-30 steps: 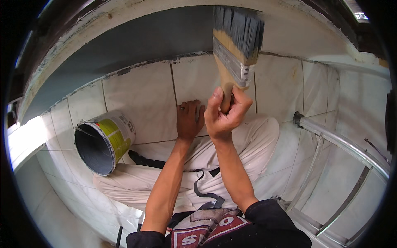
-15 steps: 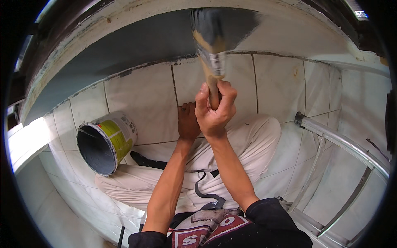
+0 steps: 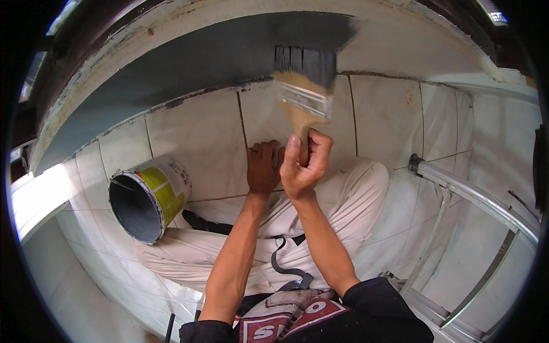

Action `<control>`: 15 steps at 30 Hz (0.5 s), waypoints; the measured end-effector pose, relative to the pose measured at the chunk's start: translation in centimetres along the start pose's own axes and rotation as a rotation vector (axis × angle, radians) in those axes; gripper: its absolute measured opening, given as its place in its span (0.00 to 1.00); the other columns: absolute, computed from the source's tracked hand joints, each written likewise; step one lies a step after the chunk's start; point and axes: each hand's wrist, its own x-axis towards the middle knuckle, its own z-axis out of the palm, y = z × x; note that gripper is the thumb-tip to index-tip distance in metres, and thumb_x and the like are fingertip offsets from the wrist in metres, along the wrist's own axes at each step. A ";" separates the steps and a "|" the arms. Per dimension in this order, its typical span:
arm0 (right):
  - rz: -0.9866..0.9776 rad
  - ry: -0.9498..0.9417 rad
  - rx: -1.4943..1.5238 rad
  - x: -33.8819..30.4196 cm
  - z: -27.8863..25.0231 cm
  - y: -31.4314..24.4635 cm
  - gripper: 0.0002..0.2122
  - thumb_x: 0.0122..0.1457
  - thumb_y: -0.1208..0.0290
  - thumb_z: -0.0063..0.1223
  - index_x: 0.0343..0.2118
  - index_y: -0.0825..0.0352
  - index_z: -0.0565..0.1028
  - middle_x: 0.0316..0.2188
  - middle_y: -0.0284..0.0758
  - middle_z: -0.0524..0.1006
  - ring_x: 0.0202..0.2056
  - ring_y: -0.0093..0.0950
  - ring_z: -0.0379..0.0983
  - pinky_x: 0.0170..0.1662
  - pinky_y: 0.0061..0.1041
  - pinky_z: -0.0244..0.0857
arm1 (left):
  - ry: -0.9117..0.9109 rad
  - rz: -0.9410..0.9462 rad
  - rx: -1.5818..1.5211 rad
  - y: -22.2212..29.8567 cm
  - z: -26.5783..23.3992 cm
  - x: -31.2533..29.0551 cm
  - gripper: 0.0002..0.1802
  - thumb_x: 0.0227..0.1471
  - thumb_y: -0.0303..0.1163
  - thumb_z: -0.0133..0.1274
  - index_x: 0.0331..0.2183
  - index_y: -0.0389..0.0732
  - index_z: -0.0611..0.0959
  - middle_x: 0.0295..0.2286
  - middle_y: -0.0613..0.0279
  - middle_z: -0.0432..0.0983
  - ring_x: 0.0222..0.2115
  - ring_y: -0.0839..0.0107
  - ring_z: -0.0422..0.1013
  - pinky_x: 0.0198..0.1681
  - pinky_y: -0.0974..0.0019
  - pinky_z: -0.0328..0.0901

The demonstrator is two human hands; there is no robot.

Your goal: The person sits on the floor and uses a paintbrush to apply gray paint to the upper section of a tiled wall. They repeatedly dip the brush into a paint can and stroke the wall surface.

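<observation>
A wide paintbrush [image 3: 303, 94] with a wooden handle and a metal band is gripped in my right hand [image 3: 306, 166]. Its bristles are coated in dark grey paint and point up toward the wall [image 3: 206, 51], which is dark grey on the left and whitish on the right. Close beside it, my left hand [image 3: 264, 168] rests with fingers stretched out on the pale tiles and holds nothing. To the left stands a paint bucket [image 3: 171, 186] with a green and white label and grey paint inside, next to my knee.
An aluminium ladder [image 3: 472, 191] leans in at the right. Pale floor tiles [image 3: 194, 137] with dark joints run along the wall's foot. Above the wall is a whitish curved ledge [image 3: 143, 37]. My crossed legs [image 3: 349, 200] occupy the middle.
The paintbrush has come down and slightly right, away from the upper wall, and its broad face has turned into view. My left hand has barely moved.
</observation>
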 end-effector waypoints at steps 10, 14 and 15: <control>0.434 -0.113 0.526 4.1 0.5 -1.7 0.09 0.68 0.71 0.53 0.43 0.71 0.71 0.25 0.28 0.74 0.24 0.14 0.66 0.28 0.16 0.61 | 0.041 0.017 0.019 0.6 -0.3 0.3 0.13 0.54 0.29 0.60 0.41 0.40 0.79 0.27 0.60 0.71 0.30 0.57 0.68 0.39 0.53 0.61; 0.611 -0.146 0.577 4.1 0.3 -1.1 0.08 0.69 0.69 0.53 0.42 0.70 0.72 0.21 0.26 0.72 0.20 0.13 0.63 0.21 0.17 0.56 | 0.080 -0.001 -0.079 0.7 -0.3 0.3 0.13 0.54 0.28 0.60 0.42 0.40 0.79 0.26 0.61 0.71 0.29 0.58 0.68 0.39 0.53 0.61; 0.668 -0.163 0.592 4.1 0.2 -1.1 0.08 0.69 0.69 0.53 0.41 0.70 0.72 0.20 0.26 0.72 0.19 0.13 0.62 0.20 0.17 0.55 | 0.075 -0.001 -0.079 0.7 -0.4 0.3 0.13 0.54 0.28 0.60 0.42 0.40 0.79 0.26 0.61 0.70 0.29 0.58 0.68 0.39 0.54 0.61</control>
